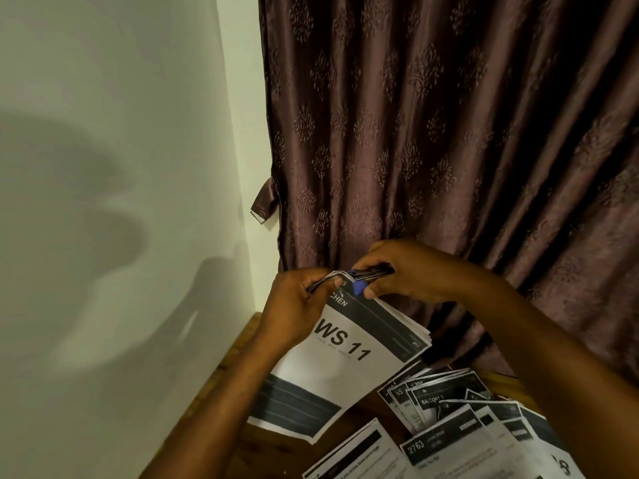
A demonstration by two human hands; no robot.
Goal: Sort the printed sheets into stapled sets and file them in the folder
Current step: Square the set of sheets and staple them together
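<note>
A set of printed sheets (340, 354), its top page marked "WS 11", hangs tilted above the table. My left hand (294, 305) pinches its upper corner. My right hand (411, 271) grips a black and blue stapler (366, 274) whose jaws sit over that same corner. More printed sheets (460, 423) lie fanned and overlapping on the wooden table (242, 344) at the lower right. No folder is in view.
A pale wall (121, 167) fills the left side. A brown patterned curtain (449, 133) hangs behind the table and my hands. The table's left edge runs along the wall.
</note>
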